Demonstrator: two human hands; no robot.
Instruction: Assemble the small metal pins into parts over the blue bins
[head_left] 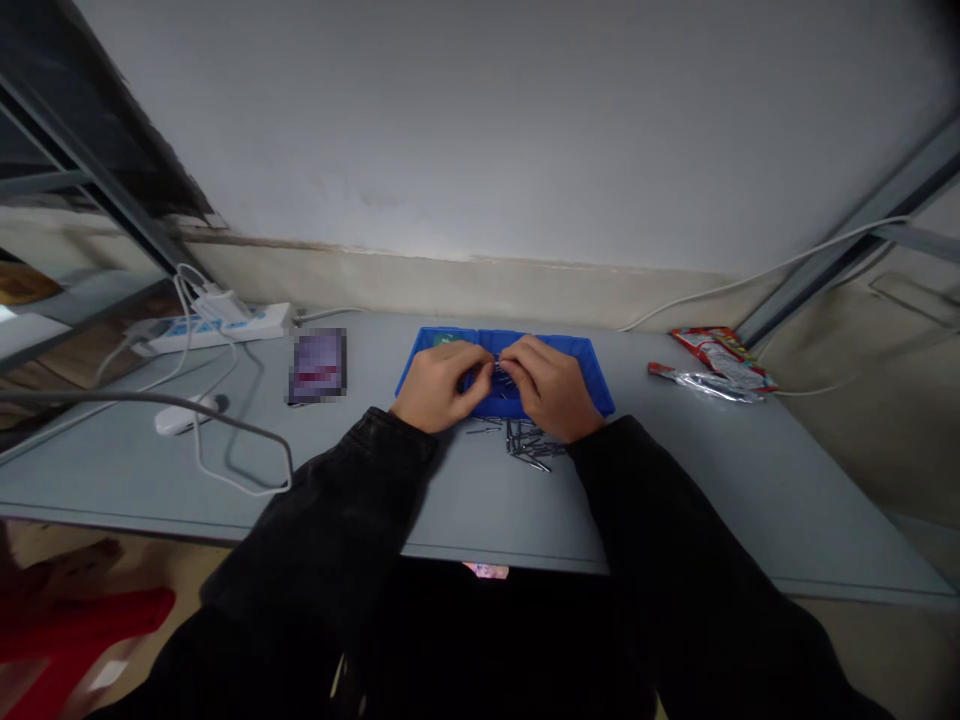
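Note:
My left hand point(444, 386) and my right hand point(553, 384) meet above a blue plastic tray point(598, 378). Both are closed, thumb and fingers pinched together, with the fingertips almost touching. Whatever lies between them is too small to make out. Thin metal pins, shaped like blind rivets, show in the tray below my right fingers. More loose metal pins point(531, 462) lie in a pile on the table in front of the tray, partly under my right wrist. A small green patch point(448, 340) shows in the tray's left part.
On the grey table point(480, 510), a white power strip point(259, 322), cables and a white plug-like piece point(180, 416) lie left, near a blurred purple packet point(318, 364). Red packaging point(720, 350) and a silver wrapper point(720, 385) lie right. A wall point(480, 150) rises behind.

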